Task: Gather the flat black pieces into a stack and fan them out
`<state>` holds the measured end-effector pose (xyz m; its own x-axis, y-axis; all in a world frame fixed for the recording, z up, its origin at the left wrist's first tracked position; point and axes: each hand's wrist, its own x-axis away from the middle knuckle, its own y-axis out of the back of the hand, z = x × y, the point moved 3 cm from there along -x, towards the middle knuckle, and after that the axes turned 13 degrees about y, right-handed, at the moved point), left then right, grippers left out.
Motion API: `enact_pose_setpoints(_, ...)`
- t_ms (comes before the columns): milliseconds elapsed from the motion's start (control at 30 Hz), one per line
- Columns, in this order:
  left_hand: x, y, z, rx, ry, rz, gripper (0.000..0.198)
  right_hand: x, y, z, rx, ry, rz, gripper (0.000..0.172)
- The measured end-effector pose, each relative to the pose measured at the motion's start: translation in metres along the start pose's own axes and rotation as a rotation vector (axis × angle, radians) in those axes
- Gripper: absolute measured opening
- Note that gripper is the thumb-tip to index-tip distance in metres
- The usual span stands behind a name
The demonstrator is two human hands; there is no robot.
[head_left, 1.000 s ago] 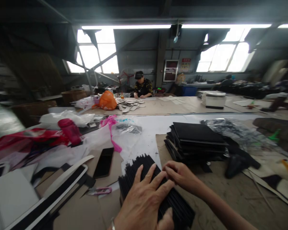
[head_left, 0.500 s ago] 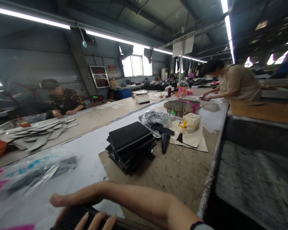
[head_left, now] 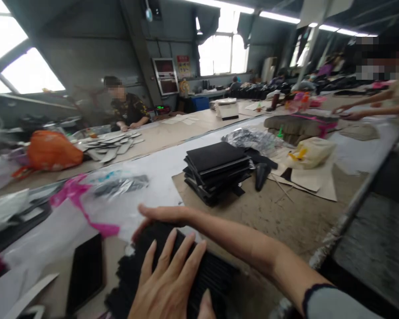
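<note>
A stack of thin black pieces [head_left: 216, 270] with many layered edges lies at the near edge, just below the middle of the view. My left hand [head_left: 173, 274] rests on top of it, palm down with the fingers spread. Around the far side of the stack curls my right hand [head_left: 162, 215], its forearm reaching across from the right; part of its fingers is hidden behind the pieces. Beyond my hands stands a pile of flat black panels [head_left: 216, 168], unevenly stacked on a brown board [head_left: 252, 217].
A black phone [head_left: 85, 270] lies left of my hands, near a pink plastic strip [head_left: 76, 199]. Farther off are an orange bag [head_left: 55, 150], a dark tapered tool [head_left: 262, 176] and a yellowish container [head_left: 314, 153]. Two people work at the tables, one far left, one right.
The view has turned left and down, bringing the phone and orange bag into sight. More of my left hand and the black stack now shows; my right hand remains around its far side.
</note>
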<state>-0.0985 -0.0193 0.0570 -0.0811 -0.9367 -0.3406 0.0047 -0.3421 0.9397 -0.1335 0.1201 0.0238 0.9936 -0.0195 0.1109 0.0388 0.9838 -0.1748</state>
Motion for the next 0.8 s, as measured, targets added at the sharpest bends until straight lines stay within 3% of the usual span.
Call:
enact_pose_setpoints(67, -0.003, 0.012, -0.003, 0.036, 0.078, 0.117, 0.067, 0.024, 0.007, 0.000, 0.158, 0.164, -0.222, 0.070)
enact_pose_setpoints(200, -0.007, 0.025, -0.012, 0.164, 0.232, 0.273, 0.064, 0.096, 0.010, -0.012, 0.175, 0.277, -0.406, 0.073)
enact_pose_setpoints(300, -0.005, 0.028, -0.016, 0.219, 0.283, 0.287, 0.067, 0.149, -0.004, -0.020, 0.146, 0.257, -0.410, 0.067)
enact_pose_setpoints(400, -0.003, 0.028, -0.017, 0.224, 0.307, 0.269, 0.067, 0.184, -0.022, -0.021, 0.232, 0.237, -0.390, 0.065)
enact_pose_setpoints(533, 0.000, 0.028, -0.017, 0.196, 0.324, 0.263, 0.064, 0.202, -0.033, -0.018, 0.487, 0.223, -0.410, 0.058)
enact_pose_setpoints(800, 0.004, 0.032, -0.018, 0.148, 0.336, 0.295, 0.058, 0.209, -0.040, -0.021, 0.514, 0.295, -0.456, 0.045)
